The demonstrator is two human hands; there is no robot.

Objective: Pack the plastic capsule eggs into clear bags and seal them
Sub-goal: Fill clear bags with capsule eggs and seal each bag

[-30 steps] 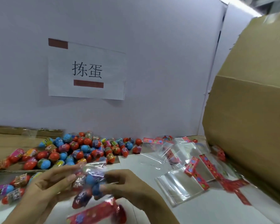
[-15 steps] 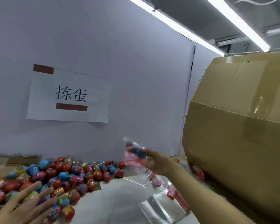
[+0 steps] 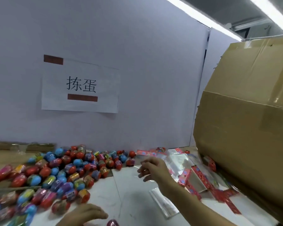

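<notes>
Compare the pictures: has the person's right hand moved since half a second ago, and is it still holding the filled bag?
Yes. The right hand has dropped lower against the cardboard box, toward the empty bags, and holds nothing.

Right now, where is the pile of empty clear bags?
In the head view, the empty clear bags lie on the right, beside the big cardboard box, just behind the right hand.

bare white tabletop (image 3: 129,193) mid-way, egg pile (image 3: 59,173) left, cardboard box (image 3: 245,128) blocking right
</notes>
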